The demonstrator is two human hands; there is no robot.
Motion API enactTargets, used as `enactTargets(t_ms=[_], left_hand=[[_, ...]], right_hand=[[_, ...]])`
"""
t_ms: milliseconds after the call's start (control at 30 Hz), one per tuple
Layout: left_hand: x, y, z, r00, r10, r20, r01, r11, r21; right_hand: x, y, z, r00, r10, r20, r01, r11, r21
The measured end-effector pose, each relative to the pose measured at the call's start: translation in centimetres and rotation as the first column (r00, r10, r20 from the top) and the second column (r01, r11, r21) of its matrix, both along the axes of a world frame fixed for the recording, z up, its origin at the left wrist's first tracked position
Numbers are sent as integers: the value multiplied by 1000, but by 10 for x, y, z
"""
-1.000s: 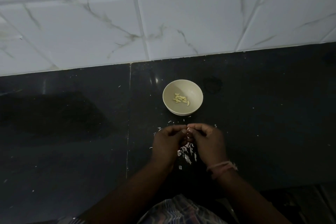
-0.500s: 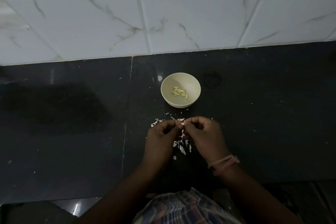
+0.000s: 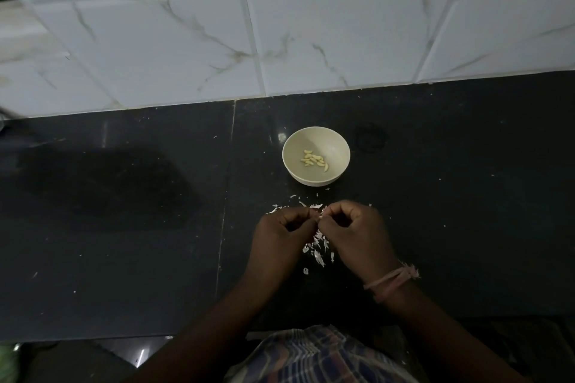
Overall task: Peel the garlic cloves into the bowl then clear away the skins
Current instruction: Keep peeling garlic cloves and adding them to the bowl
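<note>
Since the earlier frames, both of my hands have held their position in front of the bowl, fingertips still meeting, and the bowl and its contents have not shifted on the counter. Head view: my left hand (image 3: 281, 235) and my right hand (image 3: 354, 232) sit side by side above the dark polished stone counter (image 3: 124, 227), fingers curled inward, thumb and forefinger tips of both pinching a small item between them; it is too small and too dim to confirm as a garlic clove. A scatter of thin white papery garlic skins (image 3: 317, 247) lies on the counter directly beneath and between my hands, with further flakes just beyond my fingertips. The small round cream-coloured bowl (image 3: 291, 158) stands upright on the counter just beyond the skins, apart from my hands. Inside it, a small cluster of pale yellow peeled garlic cloves (image 3: 314, 160) rests on the bottom. A pinkish thread band (image 3: 390, 284) circles my right wrist. White marble-veined wall tiles (image 3: 186, 40) rise behind the counter. A checked cloth garment (image 3: 311, 357) shows at the bottom edge.
</note>
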State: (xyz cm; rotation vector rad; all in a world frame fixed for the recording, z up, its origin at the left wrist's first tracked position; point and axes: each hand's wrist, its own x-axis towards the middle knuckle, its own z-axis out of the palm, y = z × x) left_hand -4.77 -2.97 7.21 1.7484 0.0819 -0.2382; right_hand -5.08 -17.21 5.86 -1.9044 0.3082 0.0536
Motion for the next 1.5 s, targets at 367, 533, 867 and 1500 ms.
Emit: enactTargets(t_ms=[367,533,867,1500], left_hand=[[19,12,-8,987,-157,29,150,973,175],[26,12,-10,984,-179,-14,179,972,152],[30,12,-16,982,-187,-25,188,962,197],[27,-6,-15,992,111,-61,-119,982,-150]], right_hand=[[6,5,0,997,61,-36,-60,998,32],[8,3,4,993,58,-101,-49,995,91],[11,8,4,984,30,-177,-3,989,151],[31,11,-4,972,-39,-231,167,808,565]])
